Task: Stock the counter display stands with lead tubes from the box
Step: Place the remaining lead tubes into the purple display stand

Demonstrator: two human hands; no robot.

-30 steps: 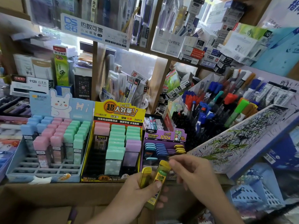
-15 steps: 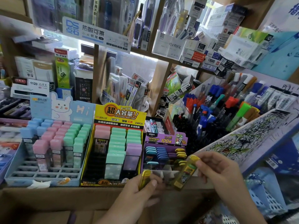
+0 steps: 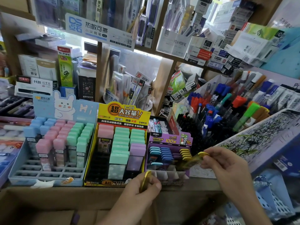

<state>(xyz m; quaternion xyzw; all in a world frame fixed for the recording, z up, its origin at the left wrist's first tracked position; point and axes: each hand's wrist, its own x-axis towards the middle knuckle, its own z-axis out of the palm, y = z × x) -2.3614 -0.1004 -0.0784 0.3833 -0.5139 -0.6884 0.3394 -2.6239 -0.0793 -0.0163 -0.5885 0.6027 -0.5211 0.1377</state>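
- Stationery-shop shelves (image 3: 165,52) crowd the background with boxed pens and refills. To the right, slanted pen racks (image 3: 227,114) hold blue, red, black and green markers.
- Three lead-tube stands sit side by side on the tabletop (image 3: 199,185): a blue rabbit stand (image 3: 65,104) with many bare slots at its front, a yellow stand (image 3: 123,114) of pastel cases, and a small purple display stand (image 3: 170,140).
- The right hand (image 3: 227,166) pinches a yellow lead tube (image 3: 194,159) by its cap end between curled fingers (image 3: 215,151). The tube is tilted, with its lower end angled down toward the right side of the purple display stand, just in front of the yellow-capped row (image 3: 185,153).
- The left hand (image 3: 144,192) hangs lower, just in front of the stands, its thumb and fingers wrapped round a second yellow tube (image 3: 146,179) held upright.
- Judged step: slotting yellow tubes into the purple stand one at a time. The empty front slots (image 3: 167,175) suggest plenty remains to fill.
- Next, the right-hand tube likely needs turning upright and lowering into the free slot nearest the yellow row. The slots look narrow, so alignment matters.
- A brown cardboard box (image 3: 40,202) lies along the bottom edge of the view, below the tabletop. Its contents cannot be made out.
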